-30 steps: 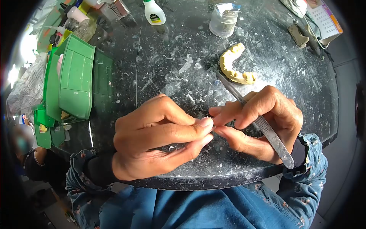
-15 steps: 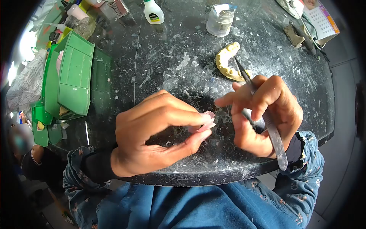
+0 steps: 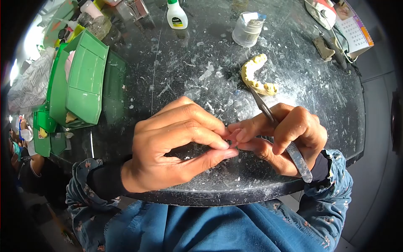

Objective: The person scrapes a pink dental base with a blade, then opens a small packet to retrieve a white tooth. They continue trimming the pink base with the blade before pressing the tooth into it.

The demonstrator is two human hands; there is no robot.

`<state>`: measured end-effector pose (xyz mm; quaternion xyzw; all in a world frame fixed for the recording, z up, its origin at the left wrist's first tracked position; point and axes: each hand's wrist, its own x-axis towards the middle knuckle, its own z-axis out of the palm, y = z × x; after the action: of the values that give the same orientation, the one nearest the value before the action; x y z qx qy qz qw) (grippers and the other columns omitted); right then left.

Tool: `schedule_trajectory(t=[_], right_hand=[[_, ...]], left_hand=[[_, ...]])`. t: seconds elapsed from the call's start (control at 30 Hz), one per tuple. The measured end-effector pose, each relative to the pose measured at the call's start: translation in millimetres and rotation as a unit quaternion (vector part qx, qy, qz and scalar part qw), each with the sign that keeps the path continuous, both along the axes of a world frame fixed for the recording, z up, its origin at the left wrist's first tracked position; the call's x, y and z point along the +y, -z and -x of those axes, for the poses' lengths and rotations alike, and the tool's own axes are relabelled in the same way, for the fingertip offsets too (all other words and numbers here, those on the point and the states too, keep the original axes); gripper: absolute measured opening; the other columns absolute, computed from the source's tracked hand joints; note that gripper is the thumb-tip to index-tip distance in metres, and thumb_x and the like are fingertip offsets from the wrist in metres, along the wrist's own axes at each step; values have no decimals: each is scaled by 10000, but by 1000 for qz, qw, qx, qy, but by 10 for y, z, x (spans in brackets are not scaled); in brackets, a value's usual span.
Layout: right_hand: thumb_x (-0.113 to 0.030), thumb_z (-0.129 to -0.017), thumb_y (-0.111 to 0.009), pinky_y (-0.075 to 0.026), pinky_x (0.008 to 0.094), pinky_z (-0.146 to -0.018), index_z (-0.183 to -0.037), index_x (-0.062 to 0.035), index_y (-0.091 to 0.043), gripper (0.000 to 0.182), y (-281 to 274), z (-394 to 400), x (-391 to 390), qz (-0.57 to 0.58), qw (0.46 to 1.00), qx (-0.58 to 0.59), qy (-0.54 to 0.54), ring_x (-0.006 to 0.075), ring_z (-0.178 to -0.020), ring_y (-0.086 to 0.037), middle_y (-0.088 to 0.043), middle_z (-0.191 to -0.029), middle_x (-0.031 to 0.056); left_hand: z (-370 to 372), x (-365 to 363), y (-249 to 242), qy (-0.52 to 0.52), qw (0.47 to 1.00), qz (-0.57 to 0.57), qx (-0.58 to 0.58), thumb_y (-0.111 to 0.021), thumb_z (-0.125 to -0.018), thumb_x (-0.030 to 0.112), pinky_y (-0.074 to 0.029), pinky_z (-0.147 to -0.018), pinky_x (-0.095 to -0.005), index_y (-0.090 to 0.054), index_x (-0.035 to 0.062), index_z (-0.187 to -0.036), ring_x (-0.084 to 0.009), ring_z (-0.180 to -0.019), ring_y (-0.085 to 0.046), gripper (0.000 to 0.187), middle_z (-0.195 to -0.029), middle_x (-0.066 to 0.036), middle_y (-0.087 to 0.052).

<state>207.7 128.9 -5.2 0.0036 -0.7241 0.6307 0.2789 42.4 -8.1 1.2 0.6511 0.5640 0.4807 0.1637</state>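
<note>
My left hand (image 3: 176,145) pinches a small pink, thin-edged piece (image 3: 232,137) that looks like dental wax or acrylic; fingertips hide most of it. My right hand (image 3: 289,140) meets it from the other side, thumb and forefinger closed on the same pink piece. Tucked across my right palm is a slim metal wax knife (image 3: 299,163), its dark pointed blade sticking out forward and its pale, stained handle end lying near the wrist. Beyond the blade tip, a yellowish horseshoe-shaped dental cast (image 3: 249,74) lies on the dark bench (image 3: 189,80).
Green plastic bins (image 3: 86,80) stand at the left, with a crumpled plastic bag (image 3: 31,86) beside them. Toward the back are a white bottle with a green cap (image 3: 176,17) and a clear jar (image 3: 247,31). A handpiece with a cord (image 3: 339,54) and a calendar (image 3: 352,29) sit back right.
My right hand has moved left, and its fingertips have closed on the pink piece. The wax knife has swung along with it, its tip now near the lower part of the cast.
</note>
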Motion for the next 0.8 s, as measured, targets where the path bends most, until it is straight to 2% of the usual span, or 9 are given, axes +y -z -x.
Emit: schedule_trajectory(t=[0.03,0.17,0.27,0.37,0.47,0.53,0.57,0.7,0.8], right_hand=[[121,-745,-658,-558,307,-674,-708,-46,-506,228,8,-2,-17,12,1000,3,13,250,-825,-693,-645,-813,161],[137,-733,-642,-563,311,-686,-701,-41,-507,226,-17,-30,-30,-18,1000,-8,16,254,-820,-690,-631,-816,168],[110,-775,-625,-551,391,-762,-740,-48,-459,232,-59,-39,7,-31,999,-15,-1,285,-866,-678,-620,-849,190],[72,-823,-609,-505,519,-879,-805,-74,-407,250,-85,-61,48,-15,999,-21,-22,302,-908,-655,-583,-883,186],[65,-837,-596,-493,553,-909,-837,-86,-395,252,-92,-70,67,1,1000,-2,-31,292,-929,-642,-566,-901,173],[68,-839,-590,-494,554,-913,-849,-89,-394,251,-81,-69,83,4,999,12,-35,285,-949,-636,-561,-906,166],[71,-839,-586,-492,554,-917,-849,-88,-393,251,-76,-66,65,14,999,13,-30,283,-951,-636,-560,-905,164],[100,-839,-560,-477,558,-940,-851,-84,-387,253,-78,-61,74,11,999,17,-36,285,-978,-629,-552,-923,165],[126,-832,-543,-465,562,-956,-855,-83,-385,263,-75,-62,94,-7,998,27,-51,294,-1013,-617,-544,-952,168]], left_hand=[[3,6,5,-1,1000,-7,9,-819,-666,81,-481,-691,-317,-652,67,-748,-212,-776,-623,187,-775,-71,-657],[25,19,23,9,1000,-21,9,-793,-714,125,-475,-747,-344,-642,71,-749,-248,-857,-615,164,-794,-79,-652],[75,6,36,15,999,-35,-24,-767,-757,164,-476,-801,-366,-634,65,-779,-279,-929,-604,167,-881,-114,-642],[152,-6,87,23,996,-64,-63,-741,-795,202,-471,-871,-395,-627,54,-821,-299,-1002,-587,188,-994,-160,-613],[241,-32,93,34,997,-60,-45,-758,-784,248,-466,-927,-425,-573,8,-1002,-311,-1063,-569,373,-1098,-216,-575],[121,-48,58,2,994,-33,-102,-793,-748,228,-483,-913,-422,-526,-11,-1095,-309,-1075,-567,498,-1106,-229,-573],[92,-33,86,25,991,-43,-122,-841,-677,128,-527,-864,-392,-438,-21,-1198,-298,-1042,-598,675,-1079,-234,-591],[82,-61,108,14,995,-33,-94,-835,-635,-5,-578,-771,-363,-444,-12,-1169,-281,-905,-664,662,-997,-219,-620],[25,-66,150,-16,982,-66,-174,-822,-679,34,-529,-661,-235,-569,-24,-1100,-183,-870,-679,495,-1011,-165,-666]])
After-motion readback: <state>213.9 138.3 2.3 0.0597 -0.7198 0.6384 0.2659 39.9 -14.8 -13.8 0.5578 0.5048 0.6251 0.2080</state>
